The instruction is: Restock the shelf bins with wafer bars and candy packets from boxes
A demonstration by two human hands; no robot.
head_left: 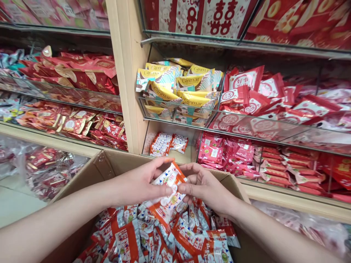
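My left hand (153, 180) and my right hand (201, 186) meet above an open cardboard box (112, 160). Between them they grip a white and orange snack packet (172, 182), tilted, its printed face toward me. The left thumb presses on the packet's front, and the right thumb and fingers pinch its right side. Whether more than one packet is in the hands, I cannot tell. Loose packets (131, 237) of the same white and orange print fill the box below. Behind the box, similar packets (166, 143) stand in rows in a low shelf compartment.
Yellow Ginmar packets (192, 82) sit in the compartment above, behind a clear front panel (178, 113). Red and pink packets (246, 95) fill the shelves to the right. A wooden upright (124, 73) divides the shelving. Plastic bags of snacks (49, 164) lie at the left and lower right.
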